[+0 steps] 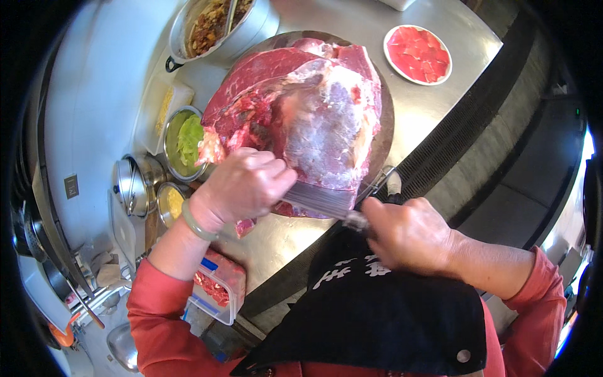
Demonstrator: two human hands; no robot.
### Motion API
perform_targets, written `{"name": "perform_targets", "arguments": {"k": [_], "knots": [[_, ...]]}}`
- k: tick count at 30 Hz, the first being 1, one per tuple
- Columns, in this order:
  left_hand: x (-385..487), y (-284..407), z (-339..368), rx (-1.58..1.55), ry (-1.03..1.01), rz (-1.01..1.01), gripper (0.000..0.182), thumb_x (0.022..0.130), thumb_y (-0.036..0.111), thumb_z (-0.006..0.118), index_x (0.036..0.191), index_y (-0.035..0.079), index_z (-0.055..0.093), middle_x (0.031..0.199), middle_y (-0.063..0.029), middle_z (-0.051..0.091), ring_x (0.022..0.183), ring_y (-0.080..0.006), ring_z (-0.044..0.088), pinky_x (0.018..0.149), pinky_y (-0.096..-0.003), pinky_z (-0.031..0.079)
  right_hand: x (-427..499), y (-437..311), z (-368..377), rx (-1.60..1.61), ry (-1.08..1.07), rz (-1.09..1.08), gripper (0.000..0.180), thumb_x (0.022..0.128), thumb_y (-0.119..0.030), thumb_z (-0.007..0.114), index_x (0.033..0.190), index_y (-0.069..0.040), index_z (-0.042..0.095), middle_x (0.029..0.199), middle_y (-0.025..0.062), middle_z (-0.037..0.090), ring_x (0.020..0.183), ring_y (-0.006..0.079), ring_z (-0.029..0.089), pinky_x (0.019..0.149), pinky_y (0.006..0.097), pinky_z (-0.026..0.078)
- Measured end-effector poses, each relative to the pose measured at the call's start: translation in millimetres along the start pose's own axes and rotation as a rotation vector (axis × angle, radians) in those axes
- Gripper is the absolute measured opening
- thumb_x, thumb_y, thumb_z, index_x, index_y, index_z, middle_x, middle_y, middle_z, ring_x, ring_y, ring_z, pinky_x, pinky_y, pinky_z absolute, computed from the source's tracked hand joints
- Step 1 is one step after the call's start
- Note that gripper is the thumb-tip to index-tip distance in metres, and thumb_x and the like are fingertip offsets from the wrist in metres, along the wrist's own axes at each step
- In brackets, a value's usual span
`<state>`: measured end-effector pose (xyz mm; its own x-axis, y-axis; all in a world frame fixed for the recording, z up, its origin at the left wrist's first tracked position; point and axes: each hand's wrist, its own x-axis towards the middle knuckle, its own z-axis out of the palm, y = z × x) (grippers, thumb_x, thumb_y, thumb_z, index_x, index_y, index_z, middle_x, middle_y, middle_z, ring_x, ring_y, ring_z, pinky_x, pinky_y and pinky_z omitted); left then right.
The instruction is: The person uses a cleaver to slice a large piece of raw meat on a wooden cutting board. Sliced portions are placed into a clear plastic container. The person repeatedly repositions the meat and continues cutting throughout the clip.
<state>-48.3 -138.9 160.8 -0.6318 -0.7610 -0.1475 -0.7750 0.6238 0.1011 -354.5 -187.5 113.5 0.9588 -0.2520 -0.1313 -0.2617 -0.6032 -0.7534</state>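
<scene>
A large slab of raw red meat [325, 118], with pale membrane and fat over its top, covers most of a round chopping board [387, 127]. My right hand [410, 233] grips the handle of a broad-bladed knife [325, 198]. Its blade lies across the meat's near edge and is slightly blurred. At the blade's far end, my left hand [247, 186] is curled tightly against the near left of the meat, its fingertips hidden. A small strip of meat [245, 227] hangs over the board's edge below that hand. A pale bangle [200, 224] circles the left wrist.
A plate of thin meat slices [418, 55] sits at the right on the steel table [301, 235]. A pot of dark food [254, 35], a bowl of green vegetable [186, 141] and a yellow-filled bowl [172, 202] line the left. A plastic meat box [221, 282] is nearer me.
</scene>
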Motion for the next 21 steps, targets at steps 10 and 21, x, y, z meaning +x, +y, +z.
{"name": "perform_targets", "arguments": {"k": [10,21], "knots": [[4,17,-2,0.050,-0.032,-0.070,0.007,0.073,0.007,0.067,0.076,0.007,0.061,0.066,-0.0054,0.061,0.066,-0.0230,0.067,0.056,-0.0359,0.053,1,14,7,-0.057,0.105,0.012,0.030,0.080,-0.012,0.070,0.102,-0.003,0.053,0.066,0.0158,0.065,0.063,0.0386,0.069,0.056,0.0467,0.057],[6,35,10,0.125,0.211,0.015,0.005,0.073,0.005,0.067,0.073,0.008,0.062,0.068,-0.0073,0.066,0.066,-0.0212,0.070,0.059,-0.0338,0.056,14,37,15,0.060,0.239,-0.221,0.036,0.074,-0.003,0.075,0.103,-0.004,0.055,0.060,0.0131,0.058,0.054,0.0375,0.064,0.049,0.0435,0.052]]}}
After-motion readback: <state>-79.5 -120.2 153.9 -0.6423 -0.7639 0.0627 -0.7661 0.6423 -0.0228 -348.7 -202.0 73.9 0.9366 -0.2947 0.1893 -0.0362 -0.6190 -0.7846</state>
